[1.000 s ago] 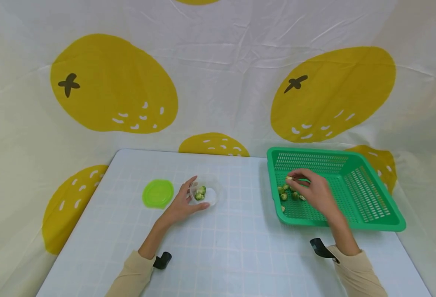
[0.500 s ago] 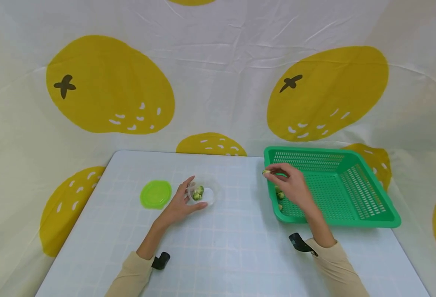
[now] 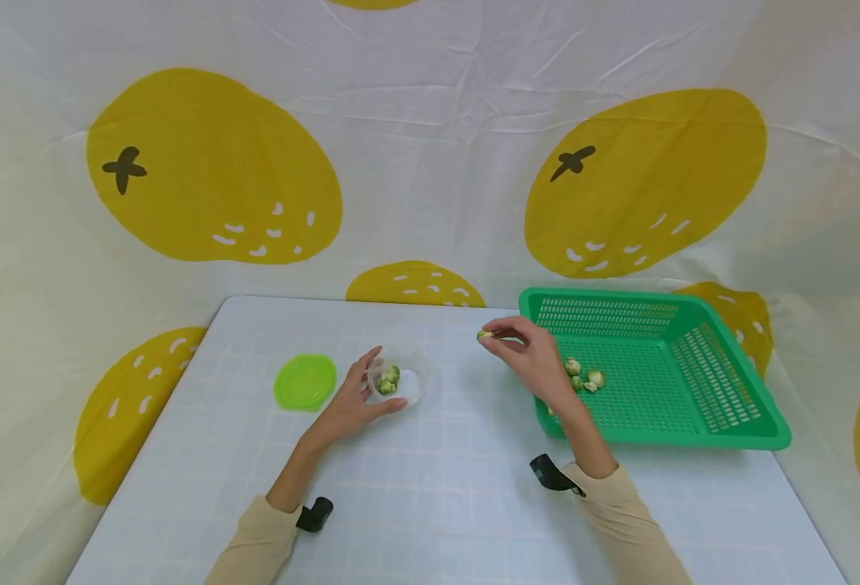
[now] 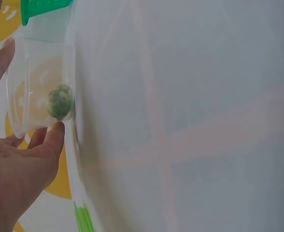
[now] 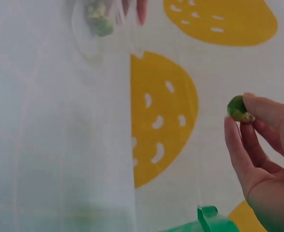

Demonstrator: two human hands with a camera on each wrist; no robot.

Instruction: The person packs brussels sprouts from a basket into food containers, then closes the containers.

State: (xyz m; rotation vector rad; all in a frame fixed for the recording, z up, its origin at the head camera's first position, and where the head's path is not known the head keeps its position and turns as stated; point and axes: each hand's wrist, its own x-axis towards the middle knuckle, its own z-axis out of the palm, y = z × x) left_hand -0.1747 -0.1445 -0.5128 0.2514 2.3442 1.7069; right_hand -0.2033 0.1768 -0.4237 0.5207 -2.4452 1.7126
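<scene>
On the table, my left hand (image 3: pixel 349 406) holds a clear plastic container (image 3: pixel 412 385) from its left side, fingers round the far side and thumb in front. Inside it lie a few Brussels sprouts (image 3: pixel 388 379), one of them clear through the wall in the left wrist view. My right hand (image 3: pixel 536 361) pinches a single green Brussels sprout (image 5: pixel 237 108) between thumb and fingertips, above the table just past the left rim of the green basket (image 3: pixel 755 398). Several more sprouts (image 3: pixel 594 379) lie in the basket's left part, some partly hidden by my right hand and wrist.
A bright green lid (image 3: pixel 306 382) lies flat on the table left of my left hand. Behind the table (image 3: pixel 437 504) hangs a white cloth (image 3: pixel 437 162) printed with large yellow fruit. The basket stands at the table's right side.
My right hand has lifted a Brussels sprout out of the basket and carried it left across the rim towards the container. My left hand has stayed at the container.
</scene>
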